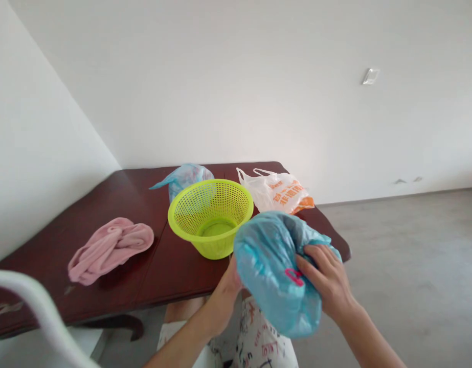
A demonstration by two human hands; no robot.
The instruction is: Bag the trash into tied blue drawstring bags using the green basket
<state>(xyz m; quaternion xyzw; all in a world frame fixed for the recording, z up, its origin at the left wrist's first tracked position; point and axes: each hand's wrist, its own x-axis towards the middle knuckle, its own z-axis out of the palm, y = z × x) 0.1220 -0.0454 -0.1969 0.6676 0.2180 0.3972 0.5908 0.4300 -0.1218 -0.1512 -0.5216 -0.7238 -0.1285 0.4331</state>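
Observation:
Between my two hands is a full blue plastic bag with a pink mark on it, held up in front of the table's near edge. My left hand supports it from the left, its fingertips hidden behind the bag. On the other side, my right hand presses its fingers into the plastic. What fills the bag cannot be made out. Just beyond it on the table stands a yellow-green plastic basket with perforated walls; nothing shows inside it.
The dark red wooden table bears a folded pink cloth at left. Behind the basket lies another blue plastic bag, with a white bag with orange print at right. A white curved bar crosses the lower left.

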